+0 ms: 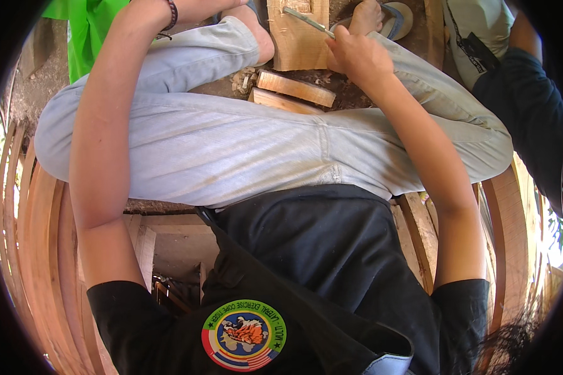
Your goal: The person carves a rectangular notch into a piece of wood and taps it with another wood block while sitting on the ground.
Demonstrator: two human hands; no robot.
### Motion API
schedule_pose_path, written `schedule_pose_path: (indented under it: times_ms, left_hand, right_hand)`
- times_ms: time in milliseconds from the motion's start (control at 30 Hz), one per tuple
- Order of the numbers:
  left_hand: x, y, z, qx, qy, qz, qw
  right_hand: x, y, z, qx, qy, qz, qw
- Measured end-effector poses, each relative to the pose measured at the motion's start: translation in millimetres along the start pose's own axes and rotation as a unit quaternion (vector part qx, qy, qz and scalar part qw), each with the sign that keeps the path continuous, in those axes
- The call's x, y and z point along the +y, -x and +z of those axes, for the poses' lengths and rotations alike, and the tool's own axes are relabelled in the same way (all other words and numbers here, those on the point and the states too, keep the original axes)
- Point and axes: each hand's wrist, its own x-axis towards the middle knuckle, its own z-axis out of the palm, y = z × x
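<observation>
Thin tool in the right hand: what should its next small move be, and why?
I'd probably ease the thin tool slightly rightward toward the rough recess: the right hand holds it slanted across the wooden board, its far end near the recess's left side. Contact is unclear.

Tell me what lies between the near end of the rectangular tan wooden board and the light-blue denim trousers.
Two short tan wooden blocks lie between the board and the trousers, in the head view.
</observation>
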Motion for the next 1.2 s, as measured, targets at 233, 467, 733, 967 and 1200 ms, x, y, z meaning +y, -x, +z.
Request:
schedule_pose_path:
  times_ms: [233,467,733,967,1200]
  left_hand:
    - [1,1,5,0.003,0.021,-0.014,1.0]
    - [0,6,4,0.008,0.007,-0.022,1.0]
    - [-3,2,6,0.008,-0.01,0.024,1.0]
    - [6,3,7,0.004,0.003,0.003,1.0]
    - [13,1,-3,0.004,0.024,0.032,0.999]
  right_hand:
    - [0,-28,-27,-0.284,-0.279,0.105,0.911]
    - [-10,1,-40,-0.123,-0.161,0.062,0.977]
    - [16,-4,-33,-0.001,0.01,-0.033,0.999]
    - [9,-7,-29,-0.016,0.054,-0.051,0.997]
    - [13,-6,-18,-0.042,0.032,-0.043,0.998]
